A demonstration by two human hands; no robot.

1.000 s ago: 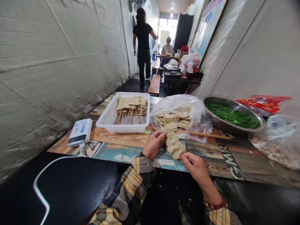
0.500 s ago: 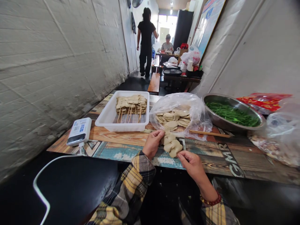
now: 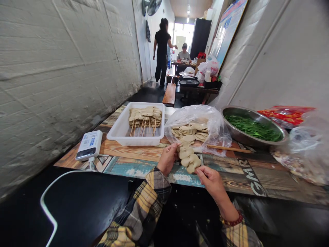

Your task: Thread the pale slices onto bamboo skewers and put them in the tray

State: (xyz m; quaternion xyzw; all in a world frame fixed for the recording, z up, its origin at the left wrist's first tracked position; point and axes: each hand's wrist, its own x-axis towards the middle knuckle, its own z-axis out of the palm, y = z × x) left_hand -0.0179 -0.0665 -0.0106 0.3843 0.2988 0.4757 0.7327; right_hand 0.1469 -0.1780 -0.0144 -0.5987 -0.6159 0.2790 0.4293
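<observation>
My left hand (image 3: 168,158) is closed on the upper end of a row of pale round slices (image 3: 189,158) strung one after another. My right hand (image 3: 210,178) pinches the lower end of the same row, just over the near edge of the painted wooden table (image 3: 133,164). Right behind the slices lies an open clear plastic bag (image 3: 197,128) holding more of the same slices. A white tray (image 3: 120,128) with several finished skewers (image 3: 145,118) stands to the left of the bag.
A steel bowl of green stalks (image 3: 253,127) sits at the right, loose sticks (image 3: 228,149) before it, more bags (image 3: 300,154) beyond. A white power bank (image 3: 89,145) with a cable lies at the left. Far down the aisle one person stands (image 3: 162,51) and another sits (image 3: 184,54).
Both hands have stayed on the row of slices, which sits slightly more bunched between them than a second ago. The standing person has walked farther down the aisle.
</observation>
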